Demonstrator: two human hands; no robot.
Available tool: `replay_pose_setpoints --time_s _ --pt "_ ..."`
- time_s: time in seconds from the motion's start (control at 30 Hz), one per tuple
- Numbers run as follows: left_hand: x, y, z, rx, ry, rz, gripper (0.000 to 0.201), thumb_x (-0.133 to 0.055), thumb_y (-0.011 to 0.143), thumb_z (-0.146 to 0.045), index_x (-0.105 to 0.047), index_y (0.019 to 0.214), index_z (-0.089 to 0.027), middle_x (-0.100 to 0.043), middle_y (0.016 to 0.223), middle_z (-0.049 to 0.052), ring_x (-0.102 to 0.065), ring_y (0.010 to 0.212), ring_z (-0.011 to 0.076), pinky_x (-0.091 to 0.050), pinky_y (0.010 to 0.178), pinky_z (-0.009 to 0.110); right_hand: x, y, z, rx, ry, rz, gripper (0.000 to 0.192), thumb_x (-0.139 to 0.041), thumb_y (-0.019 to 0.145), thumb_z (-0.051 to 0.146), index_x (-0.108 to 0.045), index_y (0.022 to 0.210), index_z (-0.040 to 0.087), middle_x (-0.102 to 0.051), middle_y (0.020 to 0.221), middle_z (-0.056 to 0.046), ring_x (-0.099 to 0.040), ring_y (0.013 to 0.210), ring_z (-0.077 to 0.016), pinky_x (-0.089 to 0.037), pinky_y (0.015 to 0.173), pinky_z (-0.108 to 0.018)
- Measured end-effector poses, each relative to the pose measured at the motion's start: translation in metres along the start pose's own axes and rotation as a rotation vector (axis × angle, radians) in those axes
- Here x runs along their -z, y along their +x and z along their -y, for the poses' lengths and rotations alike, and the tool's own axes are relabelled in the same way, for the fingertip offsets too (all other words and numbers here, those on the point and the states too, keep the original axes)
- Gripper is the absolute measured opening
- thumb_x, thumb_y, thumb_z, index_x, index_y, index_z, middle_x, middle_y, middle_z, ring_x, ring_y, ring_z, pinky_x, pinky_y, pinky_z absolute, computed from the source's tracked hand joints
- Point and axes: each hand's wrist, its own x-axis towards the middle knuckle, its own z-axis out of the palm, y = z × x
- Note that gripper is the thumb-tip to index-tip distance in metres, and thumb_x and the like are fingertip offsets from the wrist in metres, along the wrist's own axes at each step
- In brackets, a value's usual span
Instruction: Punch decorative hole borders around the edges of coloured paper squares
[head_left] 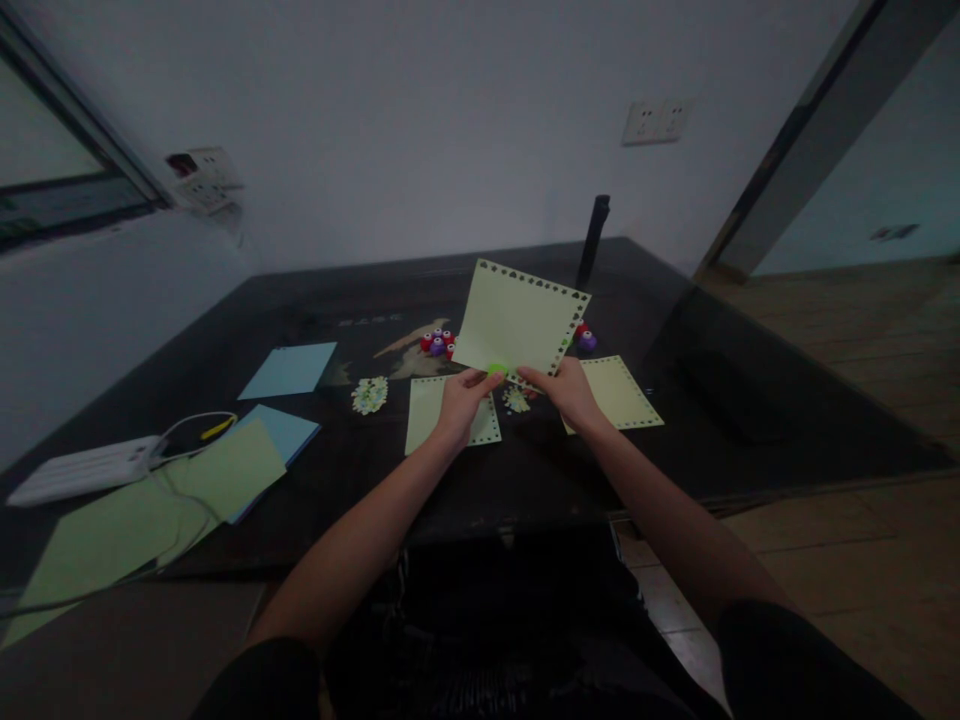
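reaching forward over the dark table, both forearms converge on a pale green punched sheet held upright at mid-table. the left hand and right hand pinch its near edge, a small green punch between them. it looks light, floppy, easily creased; edge grips suit it. beyond lie small coloured punches.
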Motion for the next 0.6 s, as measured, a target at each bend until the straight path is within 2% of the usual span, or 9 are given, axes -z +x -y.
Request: replay_pose_setpoints --time_s 0.43,0.6 --pt "-0.0033 -0.0018 -0.0006 0.023 -0.082 0.014 0.027 -0.075 0.062 -0.039 -0.069 0.072 -0.015 -0.069 0.076 0.005 -0.059 0.072 0.0158 -0.042 0.07 0.029 -0.0003 -0.0036 0.0063 0.002 -0.021 -0.013 0.028 -0.069 0.065 0.037 -0.065 0.074 0.011 -0.068 0.07 -0.009 -0.057 0.053 -0.0148 -0.05 0.051 -0.028" --pt "-0.0087 -0.0038 0.0005 0.057 -0.12 0.029 0.027 -0.077 0.059 -0.037 -0.068 0.068 -0.014 -0.066 0.069 0.003 -0.057 0.067 0.0144 -0.042 0.068 0.028 0.0052 -0.0087 0.0055 -0.013 -0.035 -0.026 0.028 -0.069 0.064 0.038 -0.066 0.076 0.012 -0.069 0.069 -0.008 -0.06 0.054 -0.0169 -0.05 0.051 -0.03"
